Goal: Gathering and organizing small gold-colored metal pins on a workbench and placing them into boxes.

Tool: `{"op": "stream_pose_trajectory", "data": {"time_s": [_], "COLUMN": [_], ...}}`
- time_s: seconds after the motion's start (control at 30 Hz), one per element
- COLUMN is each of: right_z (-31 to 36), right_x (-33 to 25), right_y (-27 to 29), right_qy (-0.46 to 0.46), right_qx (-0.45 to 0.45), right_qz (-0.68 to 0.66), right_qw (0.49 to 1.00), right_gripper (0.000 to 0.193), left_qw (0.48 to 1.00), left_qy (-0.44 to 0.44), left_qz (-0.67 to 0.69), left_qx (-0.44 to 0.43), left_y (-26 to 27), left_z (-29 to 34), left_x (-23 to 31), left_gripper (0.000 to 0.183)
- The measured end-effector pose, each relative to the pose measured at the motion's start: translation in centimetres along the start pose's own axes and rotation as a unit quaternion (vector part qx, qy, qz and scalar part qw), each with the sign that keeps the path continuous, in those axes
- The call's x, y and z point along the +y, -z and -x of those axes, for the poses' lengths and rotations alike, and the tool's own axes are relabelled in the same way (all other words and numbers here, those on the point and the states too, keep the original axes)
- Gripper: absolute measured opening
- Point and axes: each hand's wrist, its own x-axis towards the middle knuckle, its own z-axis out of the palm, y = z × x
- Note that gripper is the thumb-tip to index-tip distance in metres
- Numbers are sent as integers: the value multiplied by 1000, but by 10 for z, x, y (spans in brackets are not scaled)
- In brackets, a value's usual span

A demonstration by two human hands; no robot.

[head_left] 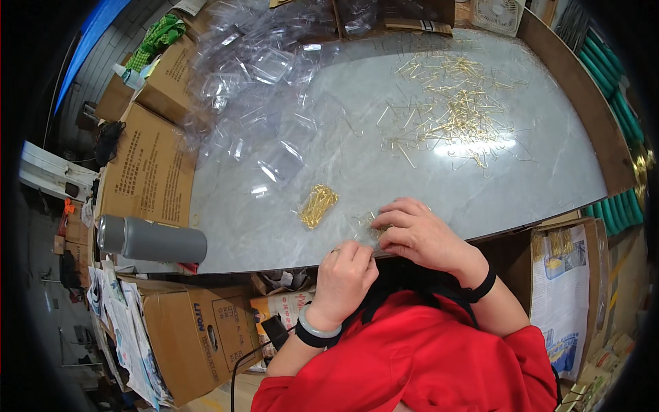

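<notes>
My left hand (pixel 345 278) is closed at the table's near edge, its fingers curled together; what they hold is hidden. Just right of it, my right hand (pixel 427 237) bends its fingers over a small clear plastic pack (pixel 365 221) with gold wire pieces showing in it, mostly covered by the fingers. A neat bundle of gold wire hooks (pixel 319 205) lies on the table ahead of my left hand, apart from both hands. Farther off to the right spreads a loose heap of gold wire hooks (pixel 472 117).
Clear plastic packages (pixel 264 72) pile up at the far left of the grey table (pixel 254 237). A grey bottle (pixel 154 239) lies on its side at the left edge, near a cardboard box (pixel 147 168). A raised brown board (pixel 583 103) borders the right side. A small fan (pixel 498 15) stands at the back.
</notes>
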Motion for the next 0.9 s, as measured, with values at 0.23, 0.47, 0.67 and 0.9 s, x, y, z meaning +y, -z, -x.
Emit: {"op": "stream_pose_trajectory", "data": {"time_s": [0.23,0.47,0.67,0.9], "right_z": [2,-1,0,0], "right_x": [-3,-9,-7,0], "right_y": [-9,-18,-17,-13], "right_qy": [-34,-95,-95,-50], "right_qx": [35,85,96,62], "right_qz": [25,86,94,64], "right_qw": [998,988,986,995], "right_gripper": [19,18,18,14], "left_qw": [998,999,996,999], "left_qy": [-16,-8,3,6], "left_qz": [19,54,78,37], "left_qx": [-52,-2,42,34], "left_y": [14,4,-3,-9], "left_z": [-4,-19,-12,-12], "left_x": [-12,-25,-16,-5], "left_gripper": [15,15,19,15]}}
